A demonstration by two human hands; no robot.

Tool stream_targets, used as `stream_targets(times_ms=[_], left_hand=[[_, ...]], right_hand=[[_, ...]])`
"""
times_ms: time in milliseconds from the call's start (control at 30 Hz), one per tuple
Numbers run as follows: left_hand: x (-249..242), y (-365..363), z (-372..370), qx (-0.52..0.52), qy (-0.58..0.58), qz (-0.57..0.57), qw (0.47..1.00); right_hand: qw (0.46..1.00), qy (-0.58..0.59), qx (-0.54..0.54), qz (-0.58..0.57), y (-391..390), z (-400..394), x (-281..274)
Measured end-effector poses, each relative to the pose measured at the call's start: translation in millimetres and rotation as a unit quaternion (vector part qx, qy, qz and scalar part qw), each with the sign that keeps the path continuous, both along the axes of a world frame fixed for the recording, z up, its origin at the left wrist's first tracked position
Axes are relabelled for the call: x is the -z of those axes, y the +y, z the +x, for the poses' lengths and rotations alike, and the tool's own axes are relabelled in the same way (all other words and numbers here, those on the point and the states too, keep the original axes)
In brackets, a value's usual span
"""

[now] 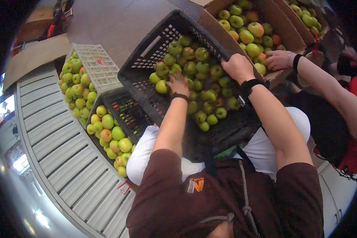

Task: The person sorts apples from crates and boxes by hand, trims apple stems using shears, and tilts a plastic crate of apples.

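Observation:
A black plastic crate (150,47) rests tilted over my lap, with many green and reddish apples (201,67) heaped along its middle and right side. My left hand (179,84) reaches inside, its fingers spread and touching apples near the heap's left edge. At the crate's upper right rim, my right hand (238,67) is closed around the edge. The fingertips of this hand are hidden from me.
A cardboard box (283,23) of apples stands at the upper right, with another person's hand (278,60) in it. To the left are a white crate (97,65) and a second black crate (125,109), with apples beside them, along a roller conveyor (55,131).

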State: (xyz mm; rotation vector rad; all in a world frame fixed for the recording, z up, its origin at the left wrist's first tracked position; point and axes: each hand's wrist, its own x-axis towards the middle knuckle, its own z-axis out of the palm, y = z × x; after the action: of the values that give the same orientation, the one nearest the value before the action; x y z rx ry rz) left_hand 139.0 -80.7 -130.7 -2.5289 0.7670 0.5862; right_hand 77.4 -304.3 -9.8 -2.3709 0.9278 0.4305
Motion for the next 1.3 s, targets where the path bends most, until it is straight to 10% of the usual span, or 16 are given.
stream_targets(times_ms=[200,400,633,933,1033,1100,1167,1300], left_hand=[[45.5,19.4,7.0,0.035,-0.074,-0.068,0.994],[-41.8,-28.1,-26.4,-0.013,0.127,-0.162,0.978],[-3.3,-70.4,-129.4,0.26,0.176,-0.138,0.939],[-8.4,-69.4,-113.1,0.339,0.266,-0.123,0.894],[18.6,-55.0,-93.4,0.299,0.118,-0.31,0.895],[16.4,-48.9,-57.0,-0.138,0.236,-0.532,0.801],[2.6,-21.2,-36.0,-0.015,-0.036,-0.294,0.955],[-14.7,3.7,-15.0,-0.133,0.02,-0.108,0.985]], right_hand=[[1.0,-0.021,0.002,0.014,-0.7,-1.6,-0.9],[0.999,-0.034,0.014,-0.003,0.7,-2.9,-0.2],[1.0,-0.021,0.006,0.007,0.5,-1.9,-4.2],[1.0,-0.014,0.004,0.012,0.5,-1.9,-7.5],[1.0,-0.024,-0.003,-0.003,-0.1,-1.2,0.8],[1.0,-0.028,-0.005,-0.005,0.1,-3.4,2.1],[1.0,-0.03,-0.006,-0.003,0.2,-3.2,-2.5],[1.0,-0.024,0.007,0.007,-0.8,-1.9,-1.0]])
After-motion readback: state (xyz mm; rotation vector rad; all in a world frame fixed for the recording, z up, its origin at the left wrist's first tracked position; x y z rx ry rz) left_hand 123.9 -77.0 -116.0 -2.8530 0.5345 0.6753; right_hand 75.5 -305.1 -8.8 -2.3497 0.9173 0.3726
